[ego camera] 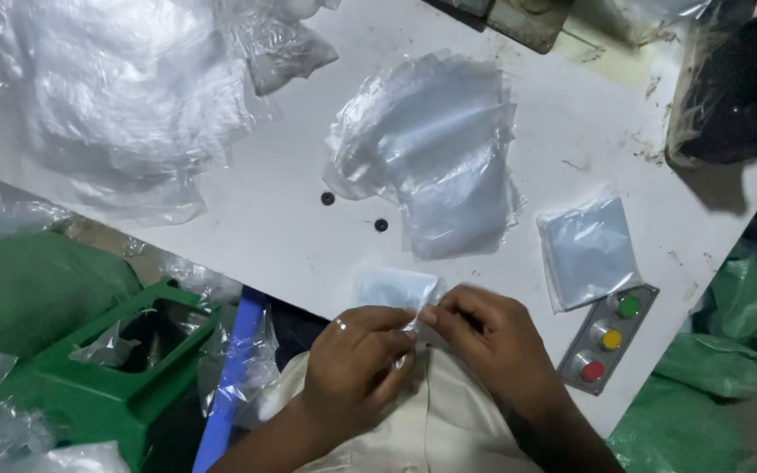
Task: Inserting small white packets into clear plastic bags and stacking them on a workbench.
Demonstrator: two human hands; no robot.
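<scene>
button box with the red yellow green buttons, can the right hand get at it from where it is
Probably yes: the button box lies on the table just beside the right hand, nothing between, though that hand is pinching a small clear bag.

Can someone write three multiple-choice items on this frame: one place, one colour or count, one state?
1. Where does the button panel lie?
A. Right of both hands, at the table edge
B. Under the bag pile
C. On the green stool

2. How many coloured buttons does it carry?
A. Two
B. Three
C. Five

3. What are the left hand and right hand doing?
A. Resting flat
B. Both pinching one small clear bag
C. Pressing a button

Answers: 1 A, it sits by the table's right edge; 2 B, green, yellow, red; 3 B, fingers of both hands meet on the bag's edge.
</scene>
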